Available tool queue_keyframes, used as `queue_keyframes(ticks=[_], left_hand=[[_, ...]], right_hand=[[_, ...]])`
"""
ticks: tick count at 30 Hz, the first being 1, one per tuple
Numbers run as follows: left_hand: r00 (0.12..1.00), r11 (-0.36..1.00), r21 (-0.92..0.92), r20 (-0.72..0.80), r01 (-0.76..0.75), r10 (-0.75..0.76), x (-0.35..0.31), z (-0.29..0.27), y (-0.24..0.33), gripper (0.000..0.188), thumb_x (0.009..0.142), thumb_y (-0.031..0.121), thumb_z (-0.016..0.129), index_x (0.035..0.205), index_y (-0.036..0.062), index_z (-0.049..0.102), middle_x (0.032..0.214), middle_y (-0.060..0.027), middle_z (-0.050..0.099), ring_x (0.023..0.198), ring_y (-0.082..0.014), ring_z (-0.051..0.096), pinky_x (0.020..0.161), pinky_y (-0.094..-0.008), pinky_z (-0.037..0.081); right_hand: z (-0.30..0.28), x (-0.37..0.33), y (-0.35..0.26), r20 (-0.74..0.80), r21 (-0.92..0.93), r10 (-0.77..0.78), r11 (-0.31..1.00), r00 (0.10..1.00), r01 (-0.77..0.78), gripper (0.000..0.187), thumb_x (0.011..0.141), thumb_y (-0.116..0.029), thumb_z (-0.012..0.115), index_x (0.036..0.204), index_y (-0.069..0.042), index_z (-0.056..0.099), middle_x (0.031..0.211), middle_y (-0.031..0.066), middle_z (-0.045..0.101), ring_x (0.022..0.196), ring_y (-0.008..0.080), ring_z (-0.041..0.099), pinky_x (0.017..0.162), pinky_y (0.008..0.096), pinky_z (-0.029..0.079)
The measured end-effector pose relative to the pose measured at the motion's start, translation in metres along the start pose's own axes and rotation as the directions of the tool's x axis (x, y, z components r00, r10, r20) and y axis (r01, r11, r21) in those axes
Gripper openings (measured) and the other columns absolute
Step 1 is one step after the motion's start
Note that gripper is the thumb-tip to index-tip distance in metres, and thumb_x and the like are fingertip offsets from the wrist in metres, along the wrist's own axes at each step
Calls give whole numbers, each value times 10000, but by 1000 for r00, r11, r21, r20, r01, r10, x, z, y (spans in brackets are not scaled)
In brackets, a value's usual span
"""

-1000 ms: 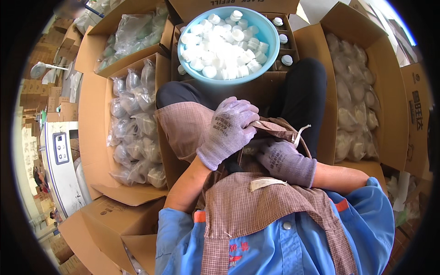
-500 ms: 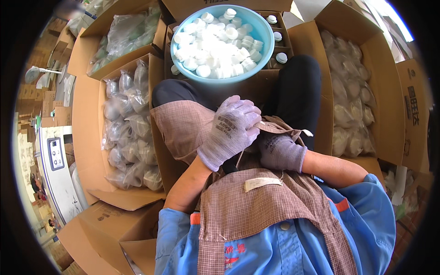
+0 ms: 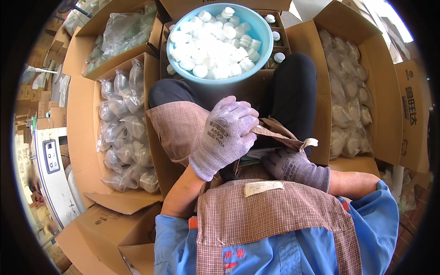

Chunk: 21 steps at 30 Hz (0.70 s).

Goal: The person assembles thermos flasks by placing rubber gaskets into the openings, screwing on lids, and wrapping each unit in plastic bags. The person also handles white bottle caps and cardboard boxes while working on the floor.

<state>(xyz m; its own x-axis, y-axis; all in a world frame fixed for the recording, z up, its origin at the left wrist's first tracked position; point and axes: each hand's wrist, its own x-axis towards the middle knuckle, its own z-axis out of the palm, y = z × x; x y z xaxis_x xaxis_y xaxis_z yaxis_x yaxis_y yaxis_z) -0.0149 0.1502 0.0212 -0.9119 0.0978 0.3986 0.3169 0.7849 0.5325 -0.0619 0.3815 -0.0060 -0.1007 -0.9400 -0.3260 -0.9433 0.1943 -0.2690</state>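
Left hand (image 3: 224, 137): fingers closed on brown apron cloth (image 3: 278, 132) | right hand (image 3: 295, 170): just below (fingertips partly hidden), grip I can't tell | blue basin (image 3: 265, 33): white caps (image 3: 213, 48) heaped

Your gloved left hand (image 3: 223, 137) and right hand (image 3: 293, 168) show matt, faintly rough knit cloth. Your checked apron (image 3: 275, 211) is matt woven cloth, and your shirt (image 3: 270, 259), towards 5 o'clock, is smoother cloth. At 12 o'clock the basin (image 3: 220, 81) is smooth, glossy plastic; its white caps (image 3: 215, 50) look like smooth plastic. At 9 and 3 o'clock, boxes (image 3: 85, 137) of matt cardboard hold crinkled, shiny, see-through plastic bags (image 3: 133, 126).
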Motion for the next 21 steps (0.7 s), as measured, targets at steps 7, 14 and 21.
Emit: queue_keyframes(ticks=[7,14,21], left_hand=[[999,999,-43,-26,29,-31,-3,3,2,192,657,46,692,848,29,690,1005,-76,681,1034,-269,632,1021,-454,447],[1000,995,-97,8,7,-6,3,10,10,196,657,35,689,853,26,684,994,-79,679,1033,-266,633,1019,-449,449],[998,996,-66,-18,53,-54,-8,13,-2,186,669,55,713,853,29,699,994,-86,689,1020,-272,640,993,-445,466]], right_hand=[[-27,8,-6,226,108,62,990,972,-88,412,933,-246,508,1287,-40,555,1187,167,629,1097,309,622,961,447,491],[-33,21,6,-208,395,69,919,976,19,523,844,-286,665,1301,-61,547,1222,205,616,1160,348,587,1012,443,441],[-27,25,3,-386,116,-9,992,922,58,434,880,-243,601,1242,-7,570,1083,234,657,1049,390,632,980,487,458]])
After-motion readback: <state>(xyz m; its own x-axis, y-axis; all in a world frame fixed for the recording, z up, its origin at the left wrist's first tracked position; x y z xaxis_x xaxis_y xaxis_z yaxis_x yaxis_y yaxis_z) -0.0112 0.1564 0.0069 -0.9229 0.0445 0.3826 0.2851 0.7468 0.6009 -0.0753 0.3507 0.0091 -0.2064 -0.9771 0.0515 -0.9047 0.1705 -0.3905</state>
